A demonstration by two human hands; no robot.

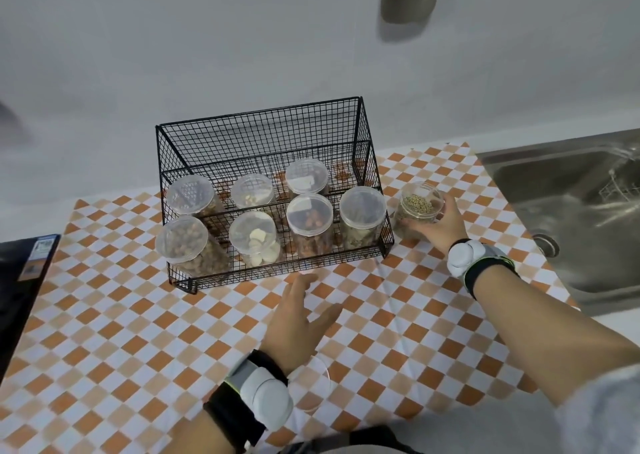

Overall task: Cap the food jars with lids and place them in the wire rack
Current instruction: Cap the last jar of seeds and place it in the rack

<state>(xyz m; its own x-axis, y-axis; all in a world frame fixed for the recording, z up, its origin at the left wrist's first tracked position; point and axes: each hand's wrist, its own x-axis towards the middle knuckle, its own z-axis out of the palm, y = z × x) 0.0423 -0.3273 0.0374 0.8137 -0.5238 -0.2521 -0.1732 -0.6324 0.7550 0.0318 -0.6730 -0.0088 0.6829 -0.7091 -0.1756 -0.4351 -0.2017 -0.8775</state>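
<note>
A black wire rack stands on the checkered mat against the wall and holds several clear jars with lids on, such as the nut jar at front left. To the right of the rack stands an uncapped jar of small greenish seeds; my right hand is wrapped around its right side. My left hand hovers flat over the mat in front of the rack, fingers apart, holding nothing. A clear round lid lies on the mat just beside my left wrist.
A steel sink lies to the right of the mat. A dark flat object sits at the left edge. The white wall rises right behind the rack. Both wrists carry white sensor bands.
</note>
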